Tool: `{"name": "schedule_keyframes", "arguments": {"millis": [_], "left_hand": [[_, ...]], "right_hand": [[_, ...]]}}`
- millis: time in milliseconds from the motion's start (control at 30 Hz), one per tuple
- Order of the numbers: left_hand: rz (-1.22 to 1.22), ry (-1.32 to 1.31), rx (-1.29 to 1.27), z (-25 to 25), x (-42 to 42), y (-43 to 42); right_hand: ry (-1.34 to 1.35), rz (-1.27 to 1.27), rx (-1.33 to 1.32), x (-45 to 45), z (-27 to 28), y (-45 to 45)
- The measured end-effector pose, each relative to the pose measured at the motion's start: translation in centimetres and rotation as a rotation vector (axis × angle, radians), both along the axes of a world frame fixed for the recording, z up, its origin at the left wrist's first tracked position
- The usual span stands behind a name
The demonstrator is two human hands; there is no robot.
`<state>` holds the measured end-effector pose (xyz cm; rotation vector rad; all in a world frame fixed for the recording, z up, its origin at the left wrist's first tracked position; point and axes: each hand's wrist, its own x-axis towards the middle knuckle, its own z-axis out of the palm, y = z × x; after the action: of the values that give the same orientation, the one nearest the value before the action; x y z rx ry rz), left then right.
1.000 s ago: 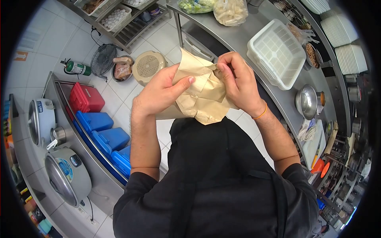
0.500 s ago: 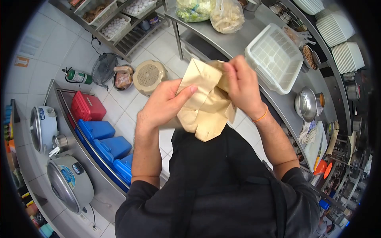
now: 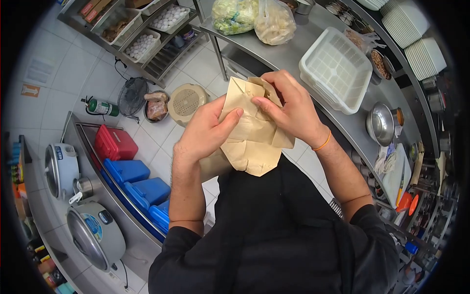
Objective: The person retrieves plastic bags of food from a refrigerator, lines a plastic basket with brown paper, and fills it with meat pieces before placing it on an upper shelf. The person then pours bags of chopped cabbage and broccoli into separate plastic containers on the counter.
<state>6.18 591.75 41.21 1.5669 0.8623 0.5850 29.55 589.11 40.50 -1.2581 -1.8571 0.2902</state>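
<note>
A creased brown paper bag is held up in front of the black apron, between both hands. My left hand grips its left side, thumb pressed on the front face. On the right, my right hand pinches the upper edge, thumb in front and fingers behind; an orange band circles that wrist. The top of the paper looks folded or partly opened near the right fingers. Whatever is inside the paper, if anything, is hidden.
A steel counter on the right bears a white plastic basket, bagged vegetables and a metal bowl. Rice cookers and blue bins stand left. A beige stool is on the floor ahead.
The right hand has moved from pulling at the upper right edge to gripping the front with its thumb. The paper's flaps hang lower and flatter. The camera view has shifted slightly.
</note>
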Motion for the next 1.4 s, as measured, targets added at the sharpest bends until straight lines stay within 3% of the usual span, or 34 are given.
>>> {"name": "schedule_keyframes", "arguments": {"millis": [267, 367, 467, 567, 633, 833, 1033, 1400], "left_hand": [[0.091, -0.159, -0.092, -0.3, -1.7, 1.3], [0.062, -0.067, -0.078, -0.6, -1.9, 3.2], [0.380, 0.245, 0.443, -0.5, -0.4, 3.9], [0.595, 0.406, 1.152, 0.8, 0.9, 1.5], [0.387, 0.335, 1.068, 1.1, 2.2, -1.2], [0.200, 0.332, 0.769, -2.7, 5.3, -1.7], [0.249, 0.250, 0.521, -4.4, 5.9, -1.8], [0.298, 0.108, 0.296, -4.4, 6.4, -2.4]], "right_hand": [[0.036, -0.037, -0.240, -0.5, -0.3, -1.4], [-0.004, -0.063, -0.253, 0.4, -2.5, -1.2], [0.145, -0.142, -0.351, 0.5, -2.8, -0.6], [0.451, -0.181, -0.588, 0.5, -2.9, -0.4], [0.490, -0.175, -0.574, 0.4, -2.2, -0.4], [0.506, -0.114, -0.607, 0.7, -2.8, -0.4], [0.556, -0.117, -0.675, 1.0, -2.2, -1.2], [0.608, -0.102, -0.721, 2.0, -2.0, -1.2]]}}
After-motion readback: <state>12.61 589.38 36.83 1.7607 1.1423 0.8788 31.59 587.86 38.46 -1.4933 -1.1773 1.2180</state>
